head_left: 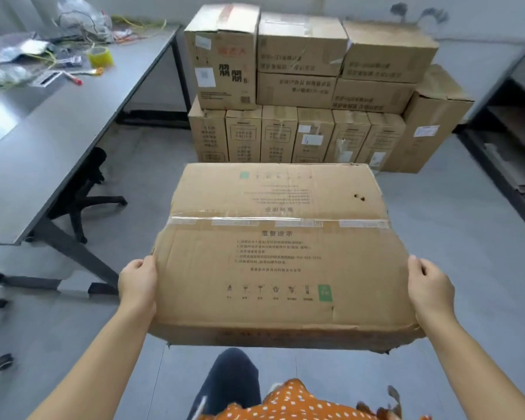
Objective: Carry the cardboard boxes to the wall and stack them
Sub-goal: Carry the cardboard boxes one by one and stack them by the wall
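I carry a wide, flat cardboard box point(278, 253) in front of me at about waist height, its taped top seam facing up. My left hand point(137, 283) grips its left side, fingers curled under the edge. My right hand point(431, 286) grips its right side the same way. Ahead, against the white wall, stands a stack of cardboard boxes point(303, 86): a row of several narrow upright boxes on the floor and larger boxes laid on top. The carried box hides the floor just in front of the stack.
A grey desk point(43, 140) with cables, a roll of yellow tape point(100, 57) and clutter runs along the left. A black office chair base point(88, 192) sits under it. A dark shelf unit point(515, 131) lines the right. Grey floor lies between them.
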